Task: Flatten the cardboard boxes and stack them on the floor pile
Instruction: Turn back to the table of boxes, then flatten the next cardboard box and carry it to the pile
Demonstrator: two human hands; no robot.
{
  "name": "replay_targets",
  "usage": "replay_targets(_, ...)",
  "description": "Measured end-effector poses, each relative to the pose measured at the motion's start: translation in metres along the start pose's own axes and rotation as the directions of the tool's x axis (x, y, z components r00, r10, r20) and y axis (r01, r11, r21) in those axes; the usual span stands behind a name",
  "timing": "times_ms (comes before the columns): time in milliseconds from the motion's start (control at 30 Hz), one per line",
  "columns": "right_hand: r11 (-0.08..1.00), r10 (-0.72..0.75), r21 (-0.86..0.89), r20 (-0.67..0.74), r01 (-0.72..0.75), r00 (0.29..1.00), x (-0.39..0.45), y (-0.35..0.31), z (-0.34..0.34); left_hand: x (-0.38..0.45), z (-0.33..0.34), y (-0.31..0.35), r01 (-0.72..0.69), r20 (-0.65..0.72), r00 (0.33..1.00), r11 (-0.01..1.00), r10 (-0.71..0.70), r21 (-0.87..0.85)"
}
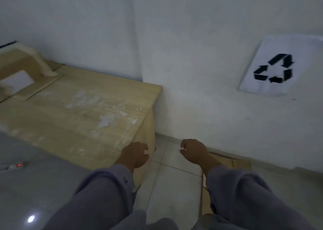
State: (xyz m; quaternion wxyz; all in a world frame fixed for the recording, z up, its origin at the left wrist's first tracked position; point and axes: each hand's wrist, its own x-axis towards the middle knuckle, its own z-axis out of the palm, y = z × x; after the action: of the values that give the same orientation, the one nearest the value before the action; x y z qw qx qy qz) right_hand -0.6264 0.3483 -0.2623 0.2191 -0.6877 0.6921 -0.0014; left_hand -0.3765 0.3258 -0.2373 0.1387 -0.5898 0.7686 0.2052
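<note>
Flattened brown cardboard (232,163) lies on the tiled floor against the wall at the lower right, mostly hidden behind my right arm. My left hand (135,155) hovers by the right end of a low wooden table (78,107), fingers loosely curled and holding nothing. My right hand (194,151) hangs over the floor tiles just left of the cardboard, fingers also curled and empty. Both arms wear lilac sleeves. The picture is blurred by motion.
A white sheet with a black recycling symbol (274,69) is stuck on the wall above the cardboard. On the table's far left lies a cardboard piece with a white label (15,81). A power strip with a red light (17,165) rests on the grey floor at left.
</note>
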Motion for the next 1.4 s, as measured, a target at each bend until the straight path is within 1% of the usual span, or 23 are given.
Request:
replay_targets(167,0.989,-0.149,-0.021,0.029,0.15,0.988,0.03,-0.078,-0.001,-0.029,-0.006,-0.055,0.122,-0.033,0.992,0.993,-0.121,0.011)
replay_targets(300,0.955,-0.276,-0.098,0.057,0.281,0.959,0.055,-0.141,-0.006,-0.037,-0.025,-0.105,0.195,-0.104,0.976,0.981,-0.192,0.019)
replay_targets(400,0.927,-0.332,-0.152,0.083,0.341,0.94,0.079,-0.184,-0.011,-0.031,-0.044,-0.145,0.218,-0.133,0.968,0.976,-0.213,0.024)
replay_targets(500,0.921,-0.328,-0.2,0.063,0.334,0.943,0.106,-0.226,-0.015,-0.026,-0.066,-0.186,0.192,-0.167,0.968,0.981,-0.187,0.011)
replay_targets(600,0.911,-0.323,-0.252,0.055,0.326,0.945,0.131,-0.292,-0.008,-0.034,-0.092,-0.25,0.181,-0.168,0.97,0.983,-0.176,0.016)
replay_targets(700,0.897,-0.364,-0.238,0.081,0.373,0.928,0.154,-0.367,0.009,-0.042,-0.115,-0.329,0.234,-0.179,0.958,0.972,-0.224,0.036)
replay_targets(800,0.902,-0.386,-0.186,0.054,0.389,0.921,0.176,-0.432,0.027,-0.048,-0.134,-0.401,0.297,-0.211,0.936,0.954,-0.283,0.039)
replay_targets(867,0.904,-0.39,-0.165,0.064,0.395,0.919,0.189,-0.468,0.038,-0.053,-0.142,-0.438,0.325,-0.223,0.925,0.945,-0.309,0.04)
replay_targets(933,0.895,-0.398,-0.18,0.091,0.408,0.913,0.202,-0.499,0.046,-0.056,-0.145,-0.468,0.332,-0.213,0.925,0.942,-0.315,0.049)
replay_targets(1033,0.892,-0.414,-0.159,0.093,0.424,0.906,0.225,-0.542,0.053,-0.052,-0.146,-0.507,0.352,-0.191,0.926,0.928,-0.326,0.123)
replay_targets(1100,0.888,-0.424,-0.15,0.092,0.434,0.901,0.242,-0.567,0.054,-0.043,-0.149,-0.53,0.361,-0.167,0.927,0.921,-0.336,0.149)
replay_targets(1200,0.9,-0.393,-0.164,0.097,0.404,0.914,0.276,-0.594,0.056,-0.016,-0.154,-0.565,0.31,-0.121,0.949,0.929,-0.291,0.204)
replay_targets(1300,0.915,-0.364,-0.153,0.076,0.372,0.928,0.322,-0.621,0.05,0.022,-0.178,-0.606,0.293,-0.173,0.95,0.932,-0.259,0.213)
replay_targets(1367,0.917,-0.367,-0.14,0.073,0.374,0.927,0.353,-0.642,0.043,0.049,-0.2,-0.634,0.308,-0.21,0.939,0.937,-0.272,0.164)
replay_targets(1400,0.926,-0.351,-0.124,0.074,0.358,0.934,0.377,-0.659,0.039,0.067,-0.214,-0.654,0.306,-0.208,0.939,0.942,-0.275,0.14)
